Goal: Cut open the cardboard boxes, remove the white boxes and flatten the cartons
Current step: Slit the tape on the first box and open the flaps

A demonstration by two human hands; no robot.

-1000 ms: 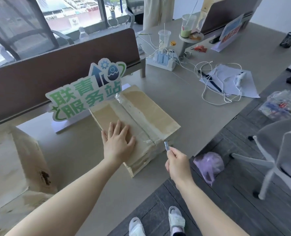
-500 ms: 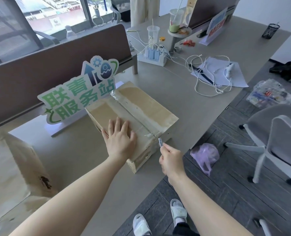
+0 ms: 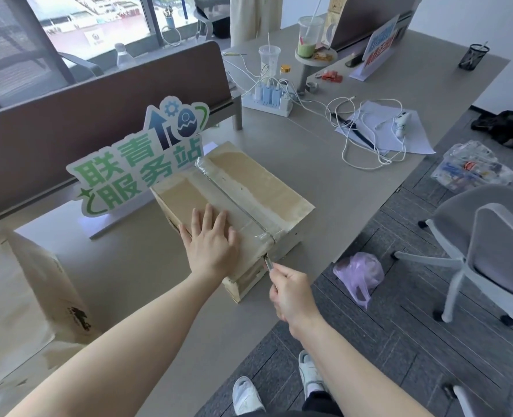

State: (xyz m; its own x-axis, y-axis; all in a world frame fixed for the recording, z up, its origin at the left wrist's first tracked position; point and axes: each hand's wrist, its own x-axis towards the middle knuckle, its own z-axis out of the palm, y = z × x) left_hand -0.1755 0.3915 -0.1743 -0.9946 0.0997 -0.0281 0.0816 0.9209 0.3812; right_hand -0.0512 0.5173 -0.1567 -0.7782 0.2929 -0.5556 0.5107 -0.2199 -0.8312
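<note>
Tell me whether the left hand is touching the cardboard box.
Touching. The head view shows the left hand lying flat, fingers spread, on top of the cardboard box, with no gap under the palm.

A green and white cut-out sign (image 3: 138, 167) standing on the counter (image 3: 324, 173) reads "联青服务站" in green characters. A blue and white sign (image 3: 380, 46) near the counter's far edge carries red lettering too blurred to read.

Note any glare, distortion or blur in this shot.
Head view: the window is overexposed; wide-angle distortion bows the desk edges; tape on the cardboard box glints; the blade in the right hand is small and soft.
</note>
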